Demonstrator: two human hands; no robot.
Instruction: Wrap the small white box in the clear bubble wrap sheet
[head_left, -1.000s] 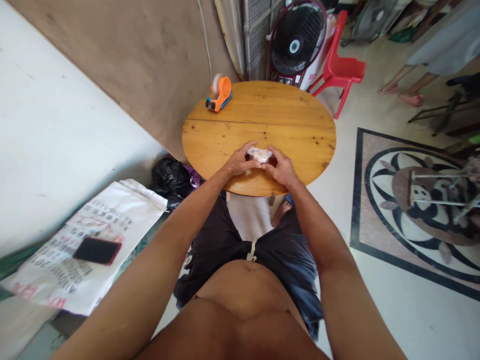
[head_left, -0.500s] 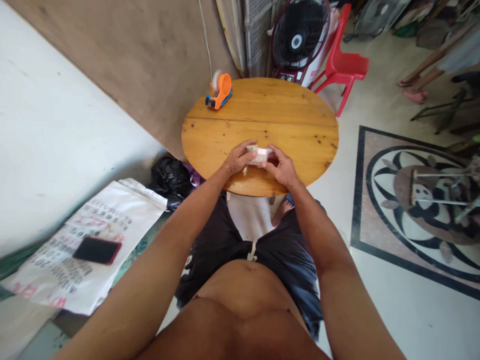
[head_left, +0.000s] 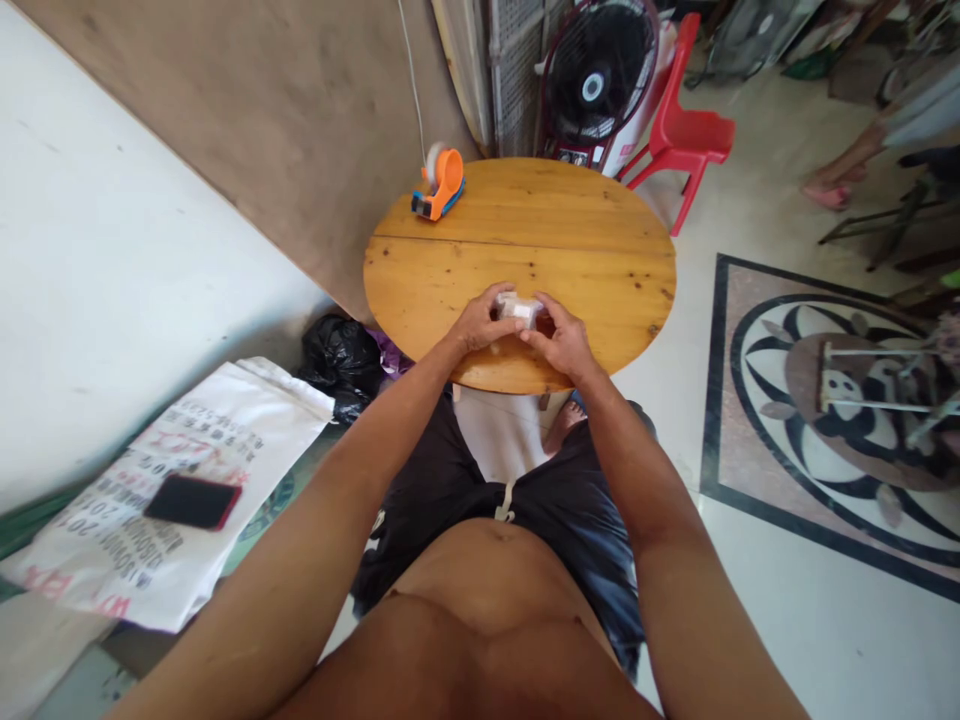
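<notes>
A small whitish package is held between my two hands over the near part of the round wooden table. My left hand grips its left side, with the thumb along the near edge. On the other side, my right hand has its thumb and fingers on the package's right end. What the package contains is too small to make out. An orange tape dispenser with a roll of tape stands at the table's back left.
To the left, a phone lies on a white printed sack, near black plastic bags. Behind the table are a fan and a red chair. A person's legs show at the upper right.
The package has turned slightly in my hands, and my left thumb has shifted to its near edge. The person's legs at the upper right have moved.
</notes>
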